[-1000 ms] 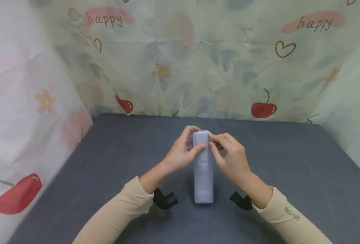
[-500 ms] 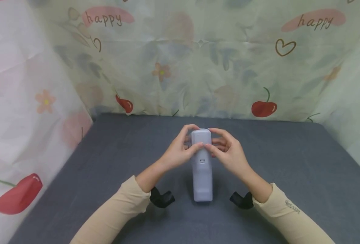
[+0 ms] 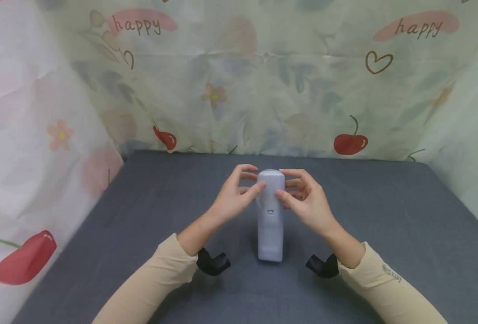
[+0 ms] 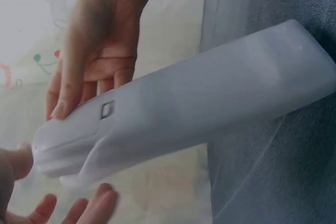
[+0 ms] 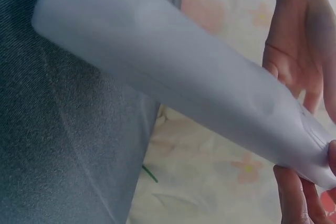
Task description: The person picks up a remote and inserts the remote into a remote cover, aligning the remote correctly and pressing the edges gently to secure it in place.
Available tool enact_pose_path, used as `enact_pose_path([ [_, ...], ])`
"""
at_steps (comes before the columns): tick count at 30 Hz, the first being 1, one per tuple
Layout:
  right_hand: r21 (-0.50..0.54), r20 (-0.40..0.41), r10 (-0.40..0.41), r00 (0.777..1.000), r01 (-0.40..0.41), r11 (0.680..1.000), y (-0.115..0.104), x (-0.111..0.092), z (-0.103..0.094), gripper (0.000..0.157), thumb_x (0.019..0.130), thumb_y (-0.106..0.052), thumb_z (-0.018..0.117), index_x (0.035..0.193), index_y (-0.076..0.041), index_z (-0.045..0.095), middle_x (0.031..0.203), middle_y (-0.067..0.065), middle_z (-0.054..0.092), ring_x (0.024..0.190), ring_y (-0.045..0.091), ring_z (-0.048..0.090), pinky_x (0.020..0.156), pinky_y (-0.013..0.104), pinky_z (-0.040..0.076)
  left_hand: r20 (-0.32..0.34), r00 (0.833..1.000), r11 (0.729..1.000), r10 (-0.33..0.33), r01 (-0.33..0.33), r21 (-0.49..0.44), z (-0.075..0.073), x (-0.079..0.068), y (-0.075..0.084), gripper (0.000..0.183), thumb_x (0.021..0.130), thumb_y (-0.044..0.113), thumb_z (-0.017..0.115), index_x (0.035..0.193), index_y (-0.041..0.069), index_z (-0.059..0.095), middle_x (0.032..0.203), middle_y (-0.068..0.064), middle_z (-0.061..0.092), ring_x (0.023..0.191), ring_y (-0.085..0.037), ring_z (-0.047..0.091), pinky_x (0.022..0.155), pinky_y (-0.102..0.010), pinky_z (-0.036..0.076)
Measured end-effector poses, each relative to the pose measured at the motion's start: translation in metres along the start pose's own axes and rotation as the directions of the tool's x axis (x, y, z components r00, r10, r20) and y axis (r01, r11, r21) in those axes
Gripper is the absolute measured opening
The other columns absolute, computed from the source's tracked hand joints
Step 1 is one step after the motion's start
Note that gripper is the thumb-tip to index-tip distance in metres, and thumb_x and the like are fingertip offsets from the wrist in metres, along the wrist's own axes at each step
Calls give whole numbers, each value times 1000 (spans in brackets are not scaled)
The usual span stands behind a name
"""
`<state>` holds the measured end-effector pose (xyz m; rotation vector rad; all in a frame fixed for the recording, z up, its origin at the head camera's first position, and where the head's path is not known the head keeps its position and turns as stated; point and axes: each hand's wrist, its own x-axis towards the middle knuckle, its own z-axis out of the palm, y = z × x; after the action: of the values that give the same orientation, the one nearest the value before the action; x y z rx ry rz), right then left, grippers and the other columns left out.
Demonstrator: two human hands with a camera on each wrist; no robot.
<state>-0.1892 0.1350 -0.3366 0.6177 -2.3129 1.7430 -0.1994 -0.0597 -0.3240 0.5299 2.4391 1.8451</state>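
A long, pale lavender plastic case (image 3: 270, 234) with rounded corners and a small latch-like slot on its face stands tilted above the dark table in the head view. My right hand (image 3: 309, 202) holds its upper right side, thumb on the face and fingers curled behind. At the upper left, my left hand (image 3: 232, 195) has its thumb against the case edge, while its fingers are spread and apart from it. In the left wrist view the case (image 4: 199, 93) runs diagonally, and the left fingertips (image 4: 100, 203) stand off it. The right wrist view shows the case (image 5: 173, 61) with right fingers underneath.
A dark grey cloth covers the table (image 3: 141, 202). Behind it hangs a printed curtain (image 3: 239, 81), with another curtain side (image 3: 60, 180) at the left. Black curved pieces (image 3: 213, 264) are worn at both wrists.
The right thumb has moved from the case's side onto its face, with fingers going behind. The left fingers have come away from the case. Its lower end has risen slightly.
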Motion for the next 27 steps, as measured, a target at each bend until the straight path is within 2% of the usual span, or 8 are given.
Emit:
enact_pose_path([
  [3,-3,-16,12,1000,-13,1000,0,0,-2,45,84,-3,66,126,-4,49,101,27,61,72,3,66,63,25,56,-133,991,1000,28,-28,-3,-5,1,0,25,93,17,57,115,5,53,109,-16,58,81,-25,68,66,-30,55],
  [6,2,-12,18,1000,-18,1000,1,0,-3,45,84,-3,66,126,-4,49,102,28,61,73,3,66,63,25,56,-159,986,997,53,-43,60,-9,1,-1,18,92,15,59,105,3,63,94,-15,64,65,-17,62,56,-24,47],
  [8,10,1,16,1000,-16,1000,1,0,-4,45,85,-3,65,127,-4,48,103,28,61,74,2,67,63,25,56,-122,991,993,49,-36,110,-10,1,-1,17,91,15,60,103,5,67,91,-13,67,63,-14,60,56,-22,43],
  [10,23,17,9,1000,-10,1000,1,0,-4,45,86,-2,64,127,-4,46,104,28,60,76,2,67,64,26,56,-84,996,991,41,-30,131,-10,0,0,19,92,15,59,105,5,68,93,-13,69,67,-16,62,58,-22,45],
  [17,30,53,-2,999,0,1000,-1,-1,-5,46,86,-1,64,127,-4,44,106,27,60,78,4,66,66,27,56,4,999,994,-42,41,97,-9,-1,0,25,94,15,56,115,6,66,105,-12,69,85,-25,64,68,-24,46],
  [21,27,77,1,997,-3,1000,0,-2,-5,46,85,-1,64,127,-4,44,107,27,60,79,4,65,67,27,56,93,993,995,-71,64,74,-11,1,-2,29,93,12,56,120,3,63,107,-14,67,83,-20,61,76,-27,49],
  [24,26,90,-3,996,0,1000,1,-3,-5,46,85,-2,65,127,-4,45,108,26,60,80,5,65,66,27,56,141,988,995,-65,55,78,-11,1,-4,30,93,9,56,121,2,61,107,-16,66,76,-12,58,74,-27,50],
  [27,18,94,-2,996,0,1000,1,-3,-5,46,85,-3,66,126,-6,46,107,18,62,80,5,65,65,28,56,181,981,995,-71,56,83,-13,1,-5,31,93,8,55,124,3,60,110,-16,66,72,-8,55,70,-25,48],
])
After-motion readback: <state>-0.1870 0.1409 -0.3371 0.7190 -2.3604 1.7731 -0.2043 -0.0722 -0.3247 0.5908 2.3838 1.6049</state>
